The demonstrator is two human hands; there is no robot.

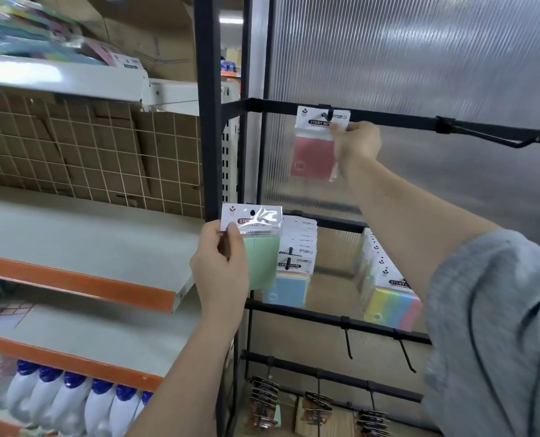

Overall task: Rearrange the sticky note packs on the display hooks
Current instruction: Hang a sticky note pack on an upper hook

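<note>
Closest in, the left hand [219, 266] is gripping a green sticky note pack [256, 244] by its white header card, thumb curled over the front, holding it upright just in front of the black frame post [207, 105] and below-left of the top rail [388, 116]. Further back and up to the right, the right hand [355, 143] is pinching the header corner of the pink sticky note pack [316, 152], which is hanging long-side-down off the hook [327, 113] near the rail's left end. So I'm guessing the green one is heading up and right, and the left hand's the nearer one to do it.
</note>
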